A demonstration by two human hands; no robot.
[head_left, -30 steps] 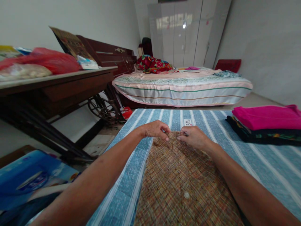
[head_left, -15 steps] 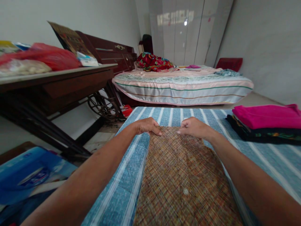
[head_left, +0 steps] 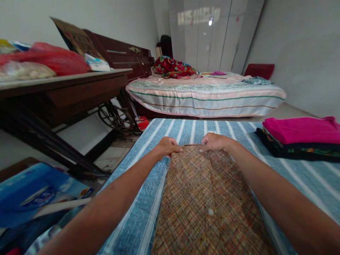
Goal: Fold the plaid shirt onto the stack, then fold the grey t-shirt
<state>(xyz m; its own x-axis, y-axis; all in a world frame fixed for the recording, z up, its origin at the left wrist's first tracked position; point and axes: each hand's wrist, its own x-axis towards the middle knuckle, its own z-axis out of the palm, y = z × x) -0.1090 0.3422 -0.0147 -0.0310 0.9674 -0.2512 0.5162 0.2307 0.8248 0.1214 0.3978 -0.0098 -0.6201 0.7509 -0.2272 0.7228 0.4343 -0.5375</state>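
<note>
A brown checked garment with a pale button lies lengthwise over a blue and white striped bed cover. At the far left corner of the garment, my left hand pinches the edge between thumb and curled fingers. My right hand grips the same far edge a short way to the right, thumb on top. Between the two hands the edge runs fairly straight, with a thin dark line along it. The fingertips under the cloth are hidden.
To the right sits a stack of folded clothes, bright pink on top. A sewing machine table with a red plastic bag stands on the left, above a blue package. Another bed is beyond.
Both hands keep hold of the far edge. My left hand has shifted slightly down, and the edge between the hands now shows a thin dark line. The view has tilted a little.
</note>
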